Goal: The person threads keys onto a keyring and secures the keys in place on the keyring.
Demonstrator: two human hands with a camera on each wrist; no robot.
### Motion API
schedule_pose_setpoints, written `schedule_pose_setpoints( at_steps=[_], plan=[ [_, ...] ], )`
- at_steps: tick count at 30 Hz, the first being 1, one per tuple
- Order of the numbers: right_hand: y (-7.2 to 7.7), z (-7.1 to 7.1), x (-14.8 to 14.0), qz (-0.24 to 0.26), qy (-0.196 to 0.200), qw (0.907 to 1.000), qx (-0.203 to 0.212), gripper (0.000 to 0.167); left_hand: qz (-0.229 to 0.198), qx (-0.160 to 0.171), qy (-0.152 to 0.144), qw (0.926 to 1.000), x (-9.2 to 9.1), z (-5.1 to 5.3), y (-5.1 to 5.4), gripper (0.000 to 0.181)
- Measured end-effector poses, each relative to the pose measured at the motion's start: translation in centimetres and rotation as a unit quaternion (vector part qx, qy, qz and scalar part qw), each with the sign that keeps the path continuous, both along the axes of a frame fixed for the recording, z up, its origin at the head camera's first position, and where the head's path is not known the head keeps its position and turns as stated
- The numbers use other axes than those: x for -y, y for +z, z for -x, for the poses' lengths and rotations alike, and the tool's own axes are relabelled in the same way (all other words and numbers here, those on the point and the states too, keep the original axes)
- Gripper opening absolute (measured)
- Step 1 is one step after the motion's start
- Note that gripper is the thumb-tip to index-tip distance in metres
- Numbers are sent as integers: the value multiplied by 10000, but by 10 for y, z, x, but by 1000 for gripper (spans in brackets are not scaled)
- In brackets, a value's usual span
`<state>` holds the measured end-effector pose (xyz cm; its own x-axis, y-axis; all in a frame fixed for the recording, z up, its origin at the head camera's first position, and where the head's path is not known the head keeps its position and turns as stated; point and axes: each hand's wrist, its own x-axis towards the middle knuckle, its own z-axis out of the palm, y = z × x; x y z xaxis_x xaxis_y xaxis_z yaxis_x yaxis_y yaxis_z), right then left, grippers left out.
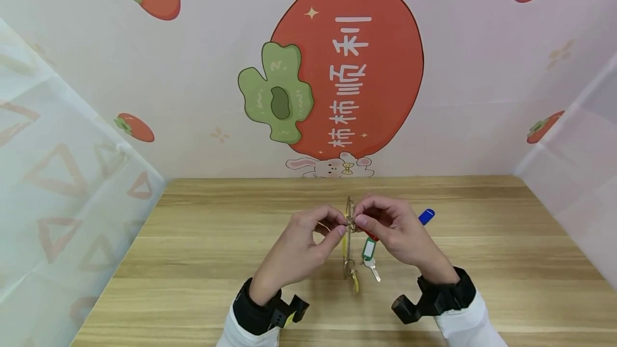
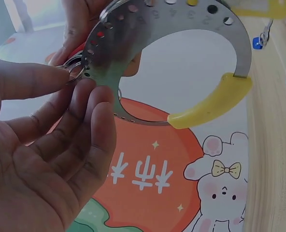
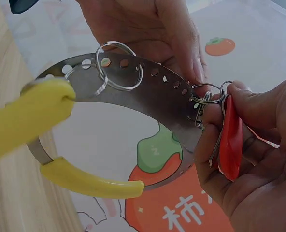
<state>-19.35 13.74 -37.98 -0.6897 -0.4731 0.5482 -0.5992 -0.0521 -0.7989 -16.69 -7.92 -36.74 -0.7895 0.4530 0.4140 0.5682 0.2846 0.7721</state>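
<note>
A large metal key ring plate (image 1: 348,240) with numbered holes along its curve and a yellow grip (image 2: 210,104) stands upright between the hands. My left hand (image 1: 303,242) pinches a split ring (image 3: 208,93) at the plate's holed edge. Opposite it, my right hand (image 1: 400,229) holds a red key tag (image 3: 231,140) by its top, where a small ring joins it. Fingers partly hide where the rings link. Other split rings (image 3: 119,67) pass through holes farther along, and a blurred yellow key tag (image 3: 32,116) hangs near the grip.
On the wooden table (image 1: 193,283), a green key tag (image 1: 369,249) with a silver key (image 1: 373,271) lies close to the right hand. Behind that hand lies a blue key tag (image 1: 426,216). A printed backdrop (image 1: 458,122) rises at the table's far edge.
</note>
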Motion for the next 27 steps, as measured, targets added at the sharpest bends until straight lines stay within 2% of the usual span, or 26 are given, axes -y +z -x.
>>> schedule_pose_setpoints(
  at_steps=[7, 14, 21, 27],
  plan=[
    [1, 1, 2, -17, 89, 10000, 26, 17, 26, 50, 32, 10000, -3, 1, -2, 4],
    [0, 0, 1, -12, -16, 10000, 91, 16, 56, 69, 250, 9996, -4, 0, -4, 4],
    [0, 1, -1, -213, -114, 9991, 338, 14, -197, 215, 578, 9979, -4, -2, -2, 4],
    [1, 3, -9, -533, -176, 9966, 597, 12, -275, 114, 628, 9976, -3, -2, -2, 5]
  ],
)
